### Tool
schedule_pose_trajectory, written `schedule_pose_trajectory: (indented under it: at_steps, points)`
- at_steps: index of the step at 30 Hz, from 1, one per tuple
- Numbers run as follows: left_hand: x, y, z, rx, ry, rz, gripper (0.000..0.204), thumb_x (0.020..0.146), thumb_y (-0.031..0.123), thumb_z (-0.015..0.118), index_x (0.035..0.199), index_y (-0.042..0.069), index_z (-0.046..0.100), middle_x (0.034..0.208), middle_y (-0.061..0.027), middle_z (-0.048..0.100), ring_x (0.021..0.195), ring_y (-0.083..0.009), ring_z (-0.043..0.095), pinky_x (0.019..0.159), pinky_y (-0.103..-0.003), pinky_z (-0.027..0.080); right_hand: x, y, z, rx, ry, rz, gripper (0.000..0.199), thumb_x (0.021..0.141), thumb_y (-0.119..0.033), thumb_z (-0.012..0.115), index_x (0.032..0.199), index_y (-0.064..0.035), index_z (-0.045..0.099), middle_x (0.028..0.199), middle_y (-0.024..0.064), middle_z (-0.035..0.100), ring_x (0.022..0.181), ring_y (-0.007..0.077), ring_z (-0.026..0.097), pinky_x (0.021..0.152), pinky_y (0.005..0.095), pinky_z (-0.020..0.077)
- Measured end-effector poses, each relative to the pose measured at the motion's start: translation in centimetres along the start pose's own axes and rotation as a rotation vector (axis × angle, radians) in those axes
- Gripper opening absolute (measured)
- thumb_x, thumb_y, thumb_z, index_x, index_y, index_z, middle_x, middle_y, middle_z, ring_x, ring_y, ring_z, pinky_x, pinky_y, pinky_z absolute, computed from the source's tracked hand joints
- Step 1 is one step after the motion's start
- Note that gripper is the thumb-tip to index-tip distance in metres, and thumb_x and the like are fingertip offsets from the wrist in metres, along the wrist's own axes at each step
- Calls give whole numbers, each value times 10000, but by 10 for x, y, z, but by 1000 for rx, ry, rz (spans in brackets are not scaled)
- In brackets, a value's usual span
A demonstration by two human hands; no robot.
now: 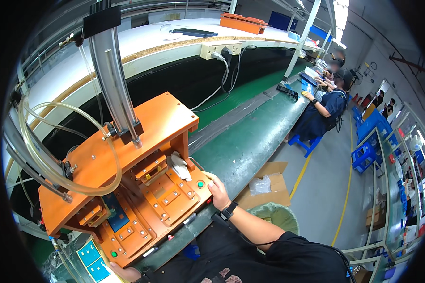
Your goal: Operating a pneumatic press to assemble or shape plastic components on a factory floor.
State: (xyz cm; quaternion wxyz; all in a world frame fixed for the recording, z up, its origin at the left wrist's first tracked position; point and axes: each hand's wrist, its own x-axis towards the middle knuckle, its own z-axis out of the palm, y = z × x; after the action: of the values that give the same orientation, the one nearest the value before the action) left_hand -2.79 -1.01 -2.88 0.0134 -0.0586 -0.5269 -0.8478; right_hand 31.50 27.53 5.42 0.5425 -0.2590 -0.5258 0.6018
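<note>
An orange two-station press (141, 127) with upright metal air cylinders stands on the green bench before me. My right hand (218, 192) is closed around the right end of its base, beside a green button (200, 184). At the near left corner, my left hand (126, 273) touches the base below another green button (114, 254); most of its fingers are hidden. In the left station lies a dark blue rectangular plate (116, 214). The right station's orange fixture (171, 195) shows no plate. A crumpled white cloth (179, 166) is tucked at the press's right side.
Bright blue panels (89, 253) lie beside the press's left corner. Clear air hoses (75, 188) loop over the press. Behind it runs a white shelf (146, 45) with a power strip (220, 49). Right of me are a cardboard box (269, 186) and a green-lined bin (274, 214). Co-workers (323, 111) sit farther along.
</note>
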Motion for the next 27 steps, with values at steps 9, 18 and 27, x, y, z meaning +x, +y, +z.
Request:
schedule_pose_trajectory:
  at_steps: [9,18,27]
  points:
    - [-5,15,15,7,-8,-41,518,946,341,578,1246,-75,509,1198,-155,555,1053,-211,561,925,-319,464,3,2,1,8,4,-8,521,955,-290,470,1368,26,432,1251,99,575,1137,145,542,984,283,412]
    - [-12,19,21,-31,-79,-55,518,948,346,574,1241,-75,501,1195,-156,552,1060,-215,560,929,-328,465,0,1,-4,26,23,-10,513,956,-280,469,1369,24,434,1231,94,589,1118,141,554,977,281,418]
    - [-19,22,38,-58,-77,-44,493,947,331,576,1230,-68,513,1191,-150,556,1048,-217,566,924,-330,470,0,-1,-11,16,31,-14,518,952,-283,477,1368,23,436,1261,100,571,1143,147,541,997,286,406]
